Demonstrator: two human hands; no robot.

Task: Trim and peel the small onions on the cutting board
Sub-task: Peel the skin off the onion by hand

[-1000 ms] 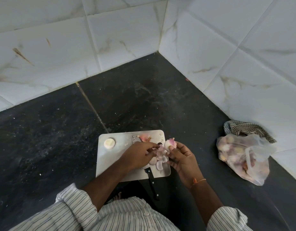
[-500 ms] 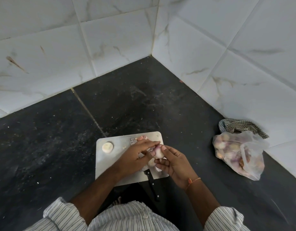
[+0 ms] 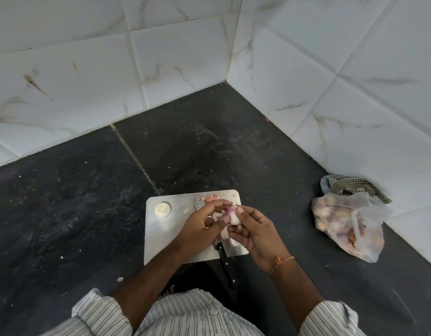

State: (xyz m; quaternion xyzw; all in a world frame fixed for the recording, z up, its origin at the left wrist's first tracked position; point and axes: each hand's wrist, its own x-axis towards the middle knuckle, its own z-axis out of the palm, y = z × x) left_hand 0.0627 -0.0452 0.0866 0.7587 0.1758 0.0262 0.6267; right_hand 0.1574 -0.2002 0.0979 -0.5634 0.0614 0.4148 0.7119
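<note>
- Covering most of the view: dark stone counter [image 3: 88, 214], white tiled walls behind and to the right.
- Cutting board [image 3: 161, 238] lies flat on the counter, near edge toward the person.
- Plastic bag [image 3: 350, 226] of small onions sits well right of the board, checked cloth [image 3: 350, 186] just behind it.
- Left hand [image 3: 200, 229] and right hand [image 3: 255, 234] meet over the board's right half, both with fingers curled, pinching one onion [image 3: 234, 215] between the fingertips.
- Knife [image 3: 225, 263] lies under the hands, black handle overhanging the near edge.
- Peeled onion [image 3: 162, 209] sits alone at the board's far left corner.
- Skin scraps [image 3: 212, 197] at the far edge.
</note>
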